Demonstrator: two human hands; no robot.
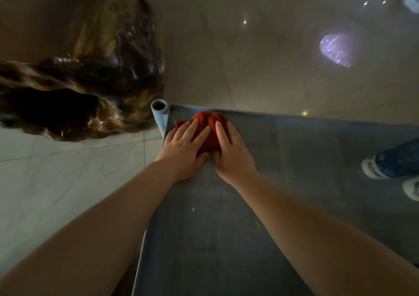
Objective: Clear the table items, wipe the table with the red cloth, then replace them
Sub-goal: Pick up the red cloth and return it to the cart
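A bunched red cloth point(209, 123) lies on the grey table top point(294, 171), at its far left corner. My left hand point(184, 147) presses flat on the cloth's left side, fingers spread. My right hand point(231, 152) presses on its right side, fingers together. Both palms rest partly on the table behind the cloth. No other items show on the table surface.
A pale tubular post point(159, 111) stands at the table's far left corner. A large glossy brown carved wood piece point(90, 80) sits on the tiled floor to the left. A person's leg in blue trousers and white shoes point(385, 166) shows at the right edge.
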